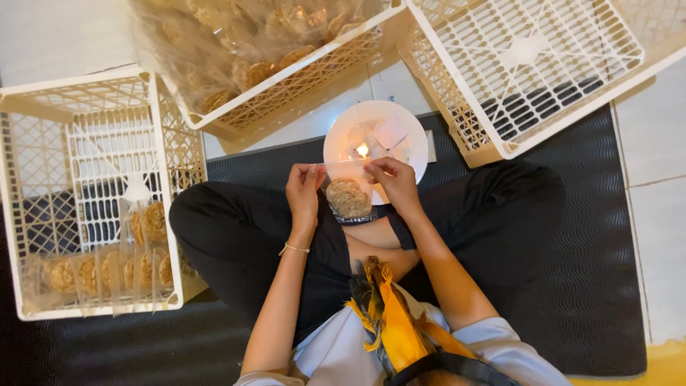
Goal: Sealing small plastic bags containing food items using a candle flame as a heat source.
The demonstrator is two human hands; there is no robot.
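My left hand and my right hand pinch the two top corners of a small clear plastic bag that holds round brown crackers. The bag hangs over my lap, its open edge stretched level between my fingers. Just beyond it a white plate sits on the floor mat with a small lit candle flame and a white scrap of paper on it. The bag's top edge is close to the flame.
A white plastic crate at my left holds several sealed cracker bags along its near side. A cream crate ahead holds a large clear sack of loose crackers. An empty white crate is at upper right. A dark ribbed mat lies under my crossed legs.
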